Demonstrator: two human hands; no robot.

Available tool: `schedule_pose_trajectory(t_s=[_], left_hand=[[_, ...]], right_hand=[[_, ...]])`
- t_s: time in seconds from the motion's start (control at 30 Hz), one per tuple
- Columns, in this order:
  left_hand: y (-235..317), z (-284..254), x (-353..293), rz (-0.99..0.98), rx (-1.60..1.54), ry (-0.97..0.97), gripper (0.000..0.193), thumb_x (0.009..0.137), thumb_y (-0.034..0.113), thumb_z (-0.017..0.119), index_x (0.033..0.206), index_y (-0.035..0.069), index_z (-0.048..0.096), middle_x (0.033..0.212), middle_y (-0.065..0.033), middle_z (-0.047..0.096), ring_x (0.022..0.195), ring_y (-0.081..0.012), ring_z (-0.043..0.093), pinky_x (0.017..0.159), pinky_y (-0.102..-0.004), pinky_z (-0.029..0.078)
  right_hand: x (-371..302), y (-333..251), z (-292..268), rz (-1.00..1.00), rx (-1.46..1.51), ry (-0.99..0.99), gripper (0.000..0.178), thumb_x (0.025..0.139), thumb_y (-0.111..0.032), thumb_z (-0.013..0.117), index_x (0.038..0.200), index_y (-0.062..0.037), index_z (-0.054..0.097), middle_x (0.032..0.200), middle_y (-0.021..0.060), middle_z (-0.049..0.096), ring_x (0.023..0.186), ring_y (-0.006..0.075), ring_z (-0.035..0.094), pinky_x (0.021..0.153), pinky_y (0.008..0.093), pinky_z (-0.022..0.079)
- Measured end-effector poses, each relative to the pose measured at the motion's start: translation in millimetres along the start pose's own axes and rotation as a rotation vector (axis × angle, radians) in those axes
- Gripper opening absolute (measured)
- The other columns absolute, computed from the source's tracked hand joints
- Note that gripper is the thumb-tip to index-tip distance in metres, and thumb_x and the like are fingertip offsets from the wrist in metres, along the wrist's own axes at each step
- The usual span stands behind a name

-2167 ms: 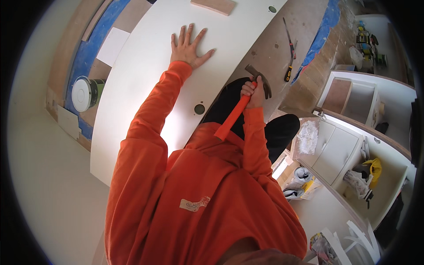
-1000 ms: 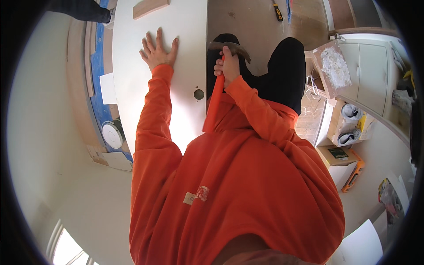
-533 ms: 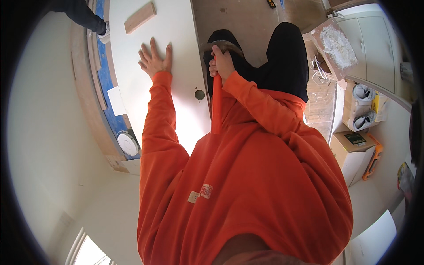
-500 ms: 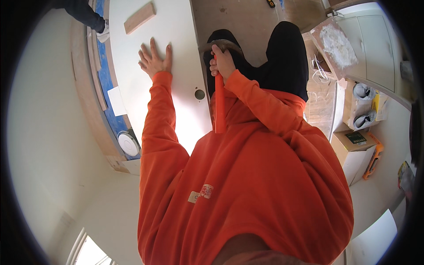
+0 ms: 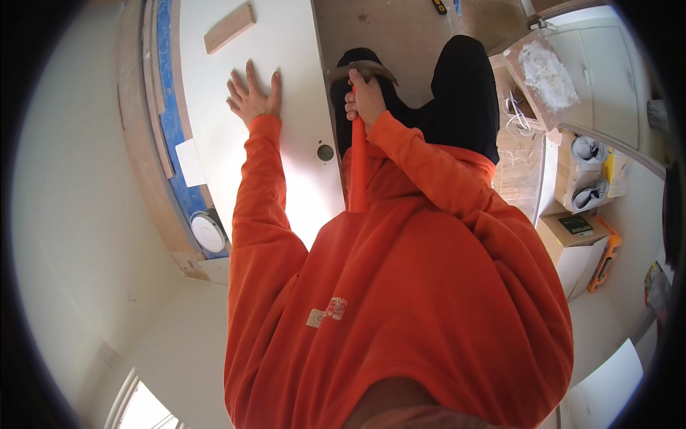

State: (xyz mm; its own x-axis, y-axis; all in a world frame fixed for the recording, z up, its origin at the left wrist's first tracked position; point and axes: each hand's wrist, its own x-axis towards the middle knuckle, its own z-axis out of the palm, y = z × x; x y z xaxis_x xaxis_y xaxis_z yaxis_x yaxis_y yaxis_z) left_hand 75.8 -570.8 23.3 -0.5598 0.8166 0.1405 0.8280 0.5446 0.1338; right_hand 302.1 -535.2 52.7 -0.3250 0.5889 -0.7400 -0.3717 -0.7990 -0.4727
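My left hand (image 5: 255, 98) lies flat on a white door panel (image 5: 286, 36), fingers spread. A small wooden block (image 5: 230, 28) rests on the panel beyond it, and a round hole (image 5: 325, 153) opens near the panel's right edge. Over my lap, just past that edge, my right hand (image 5: 366, 99) is wrapped round a hammer (image 5: 358, 164) with a long orange handle. It grips high up, right below the curved, dark metal head. The handle points back toward my torso.
Wood strips and blue sheeting (image 5: 171, 86) run along the left wall, with a round white-lidded container (image 5: 208, 234) there. On my right are a plaster-smeared board (image 5: 547, 71), a white cabinet (image 5: 607, 79), a cardboard box (image 5: 572, 236) and white cable (image 5: 516, 118).
A person's dark-clothed leg and pale shoe at the top left have left the view. The hammer's head has turned and shows more fully. My left hand keeps its place on the panel.
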Motion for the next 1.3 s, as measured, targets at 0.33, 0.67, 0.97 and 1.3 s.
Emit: schedule_pose_trajectory(t_s=[0.33, 0.67, 0.97, 1.3], left_hand=[[1, 0, 0, 0.002, -0.002, 0.004, 0.077, 0.084, 0.071, 0.045, 0.148, 0.033, 0.030, 0.157, -0.0094, 0.021, 0.145, -0.0298, 0.015, 0.117, -0.0529, 0.011], [0, 0, -1, 0.000, 0.004, 0.001, 0.077, 0.084, 0.071, 0.044, 0.149, 0.032, 0.029, 0.157, -0.0105, 0.021, 0.145, -0.0307, 0.014, 0.117, -0.0532, 0.011], [-1, -1, 0, -0.003, 0.003, -0.010, 0.077, 0.084, 0.070, 0.045, 0.149, 0.032, 0.029, 0.157, -0.0098, 0.020, 0.145, -0.0313, 0.014, 0.117, -0.0534, 0.012], [3, 2, 1, 0.042, -0.019, 0.040, 0.077, 0.084, 0.070, 0.046, 0.149, 0.032, 0.031, 0.157, -0.0110, 0.022, 0.145, -0.0321, 0.017, 0.116, -0.0540, 0.012]], right_hand=[[6, 1, 1, 0.013, 0.022, -0.021, 0.025, 0.097, -0.035, 0.051, 0.103, -0.0131, 0.040, 0.064, 0.0017, 0.041, 0.041, 0.0085, 0.035, 0.037, 0.0250, 0.038], [10, 3, -14, 0.060, 0.007, -0.061, 0.027, 0.096, -0.037, 0.053, 0.096, -0.0142, 0.038, 0.061, 0.0004, 0.041, 0.040, 0.0084, 0.035, 0.037, 0.0251, 0.036], [-12, 15, -10, 0.115, 0.136, -0.006, 0.030, 0.094, -0.040, 0.056, 0.092, -0.0153, 0.039, 0.060, -0.0030, 0.036, 0.042, 0.0057, 0.031, 0.038, 0.0222, 0.031], [-3, 31, -32, 0.167, 0.148, -0.073, 0.031, 0.095, -0.040, 0.055, 0.092, -0.0143, 0.038, 0.058, 0.0014, 0.040, 0.038, 0.0124, 0.037, 0.034, 0.0272, 0.034]])
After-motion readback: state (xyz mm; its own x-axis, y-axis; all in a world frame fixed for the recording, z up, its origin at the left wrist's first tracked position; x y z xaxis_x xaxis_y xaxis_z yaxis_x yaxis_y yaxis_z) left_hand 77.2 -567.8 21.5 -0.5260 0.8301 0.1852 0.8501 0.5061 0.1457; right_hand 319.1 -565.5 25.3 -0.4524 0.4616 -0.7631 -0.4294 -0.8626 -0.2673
